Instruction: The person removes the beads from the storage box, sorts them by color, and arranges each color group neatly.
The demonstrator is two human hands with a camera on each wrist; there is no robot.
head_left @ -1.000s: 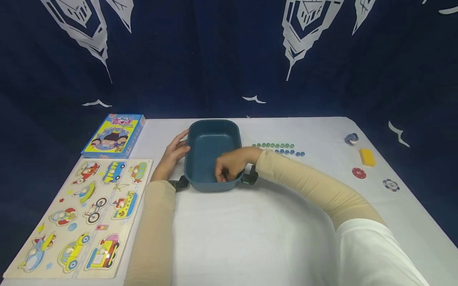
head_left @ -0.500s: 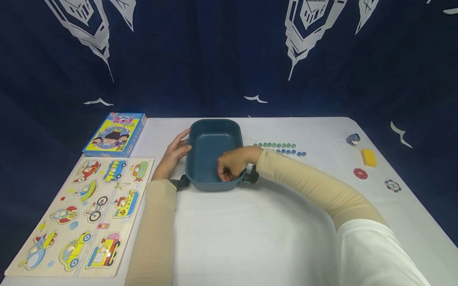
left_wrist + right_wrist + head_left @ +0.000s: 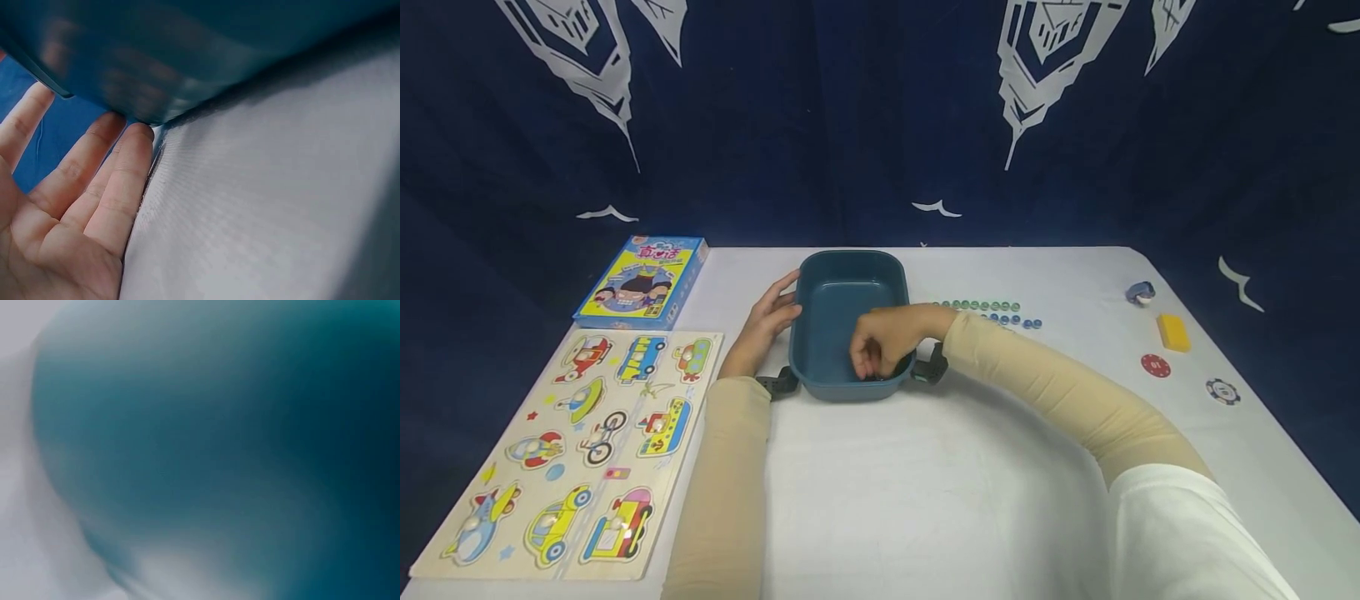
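A teal plastic tub (image 3: 850, 390) stands in the middle of the table. My left hand (image 3: 765, 323) rests against the tub's left side with its fingers extended. In the left wrist view, the fingertips of that hand (image 3: 81, 187) touch the outer wall of the tub (image 3: 187, 56). Inside the tub's near right corner is my right hand (image 3: 887, 337), fingers bent and pointing down. Small dark bits show beneath its fingertips, too small to identify; whether the fingers pinch anything is hidden. The right wrist view holds only the blurred tub wall (image 3: 156, 437).
Right of the tub lie a row of green beads (image 3: 985, 306) and a row of blue beads (image 3: 1015, 320), partly behind the right forearm. A wooden picture puzzle (image 3: 568, 454) and a card box (image 3: 642, 282) lie left. A yellow block (image 3: 1172, 332) and poker chips (image 3: 1155, 365) sit far right.
My right hand shifts and turns slightly within the tub's near right corner, its fingers more visible now. The left hand stays against the tub. The whole view has shifted slightly.
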